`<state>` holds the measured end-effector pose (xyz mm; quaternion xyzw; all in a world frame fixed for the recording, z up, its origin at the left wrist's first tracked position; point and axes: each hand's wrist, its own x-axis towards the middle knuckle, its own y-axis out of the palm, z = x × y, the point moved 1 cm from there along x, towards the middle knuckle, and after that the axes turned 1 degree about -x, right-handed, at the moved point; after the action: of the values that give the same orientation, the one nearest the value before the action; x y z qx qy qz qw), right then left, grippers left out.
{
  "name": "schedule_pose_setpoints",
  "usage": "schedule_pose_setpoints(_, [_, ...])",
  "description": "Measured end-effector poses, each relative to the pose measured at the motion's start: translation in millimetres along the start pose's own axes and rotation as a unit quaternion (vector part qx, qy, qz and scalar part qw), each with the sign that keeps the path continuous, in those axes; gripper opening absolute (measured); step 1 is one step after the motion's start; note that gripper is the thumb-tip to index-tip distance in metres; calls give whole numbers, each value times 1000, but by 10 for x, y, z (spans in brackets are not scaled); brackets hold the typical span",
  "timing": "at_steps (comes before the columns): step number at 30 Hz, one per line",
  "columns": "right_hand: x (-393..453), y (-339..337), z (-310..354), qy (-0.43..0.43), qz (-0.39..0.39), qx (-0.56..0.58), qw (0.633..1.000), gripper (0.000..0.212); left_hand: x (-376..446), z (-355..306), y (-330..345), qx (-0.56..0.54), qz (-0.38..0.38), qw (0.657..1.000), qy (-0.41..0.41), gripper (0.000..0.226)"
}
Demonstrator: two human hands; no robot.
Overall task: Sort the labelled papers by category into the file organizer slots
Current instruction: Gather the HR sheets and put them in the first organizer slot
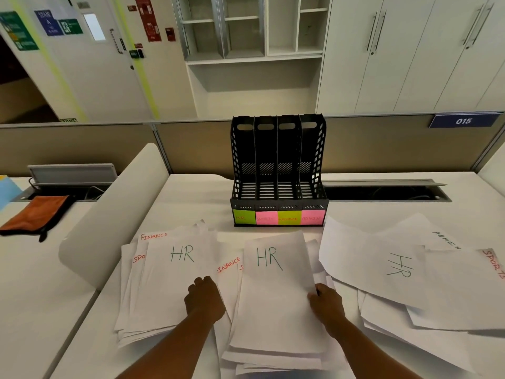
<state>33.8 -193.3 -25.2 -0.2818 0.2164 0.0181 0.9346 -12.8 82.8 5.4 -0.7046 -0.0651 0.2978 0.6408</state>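
Left hand [204,298] fingers curled on papers, right hand [326,303] pinching middle HR sheet [273,291]

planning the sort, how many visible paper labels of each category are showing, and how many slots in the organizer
HR labels: 3
FINANCE labels: 2
SPORTS labels: 2, one partly covered
ADMIN labels: 1
Total readable labels: 8; more sheets lie hidden underneath.
file organizer slots: 4, all empty.
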Motion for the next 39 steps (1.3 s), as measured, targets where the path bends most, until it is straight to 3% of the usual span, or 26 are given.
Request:
schedule_pose_setpoints(7, [-33, 34, 8, -2, 9, -4, 1000, 16, -23, -49, -50, 76, -9, 995, 65, 49])
schedule_pose_setpoints(10, [-42, 61, -9, -4, 17, -3, 1000, 14, -62, -205, -170, 64, -23, 994, 91, 66])
schedule_pose_setpoints(14, [-64, 121, 1, -9, 25, 8, 1000, 11, -205, -612, -374, -5, -18, 992, 124, 77])
schedule_pose_setpoints(22, [-44, 165, 15, -1, 58, 37, 998, 10, -538, -1175, -387, -166, 34, 974, 150, 73])
schedule_pose_setpoints(28, [-41, 156, -12, 38, 65, 75, 994, 12, -606, -1222, -259, -193, 46, 965, 169, 60])
schedule_pose_setpoints(35, [-128, 152, 76, 65, 58, 168, 982, 36, -606, -1157, -157, -266, 88, 947, 159, 67])
schedule_pose_setpoints(39, [-164, 124, 133, 27, 79, 203, 976, 45, -604, -1182, -133, -323, 124, 919, 187, 64])
